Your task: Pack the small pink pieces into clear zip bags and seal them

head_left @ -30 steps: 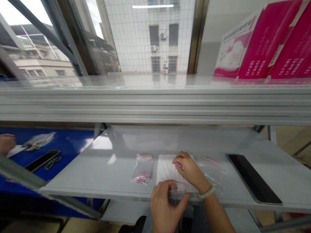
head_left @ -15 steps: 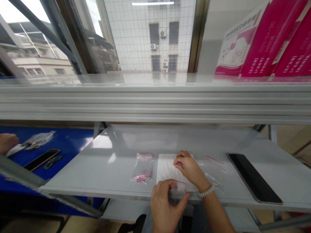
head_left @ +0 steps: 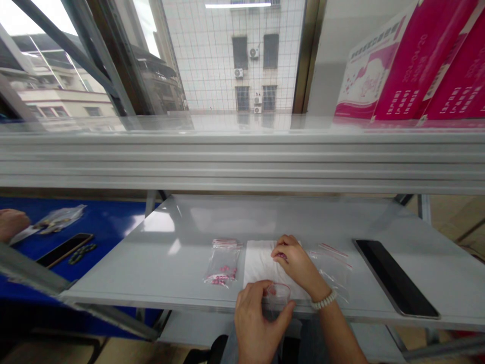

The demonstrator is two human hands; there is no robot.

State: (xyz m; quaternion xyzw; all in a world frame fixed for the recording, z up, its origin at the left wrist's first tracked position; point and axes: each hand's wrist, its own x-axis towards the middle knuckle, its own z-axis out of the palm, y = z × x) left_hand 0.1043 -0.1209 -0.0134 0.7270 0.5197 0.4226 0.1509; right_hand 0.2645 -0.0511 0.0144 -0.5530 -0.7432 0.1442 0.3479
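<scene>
A grey-white worktable [head_left: 151,258] spans the lower view, beneath a ribbed metal shelf edge [head_left: 242,159] on which bright pink cartons [head_left: 411,76] stand at the right. On the tabletop, a dark-screened tablet [head_left: 394,278] lies slantwise at the far right, well apart from the hands. A white paper sheet [head_left: 259,260] lies near the front edge, partly hidden by both hands.

The left hand [head_left: 261,316] is curled at the table's front edge, its thumb and fingers spread around a clear zip bag [head_left: 279,296] and gripping it. The bag sits between the thumb and the fingertips, its red-lined mouth bowed into a loop facing up. To the left of the sheet lies a filled zip bag [head_left: 223,268], pink beads gathered at its near end; to the right, flat clear zip bags [head_left: 335,268] lie partly behind the right forearm.

The right hand [head_left: 297,260], with a pale beaded bracelet [head_left: 324,300] at its wrist, reaches over the sheet, closed around a small cluster of purple-pink beads [head_left: 281,257]. They show at the fingertips, beyond the left hand's bag and apart from its mouth; whether they touch the paper cannot be told.
</scene>
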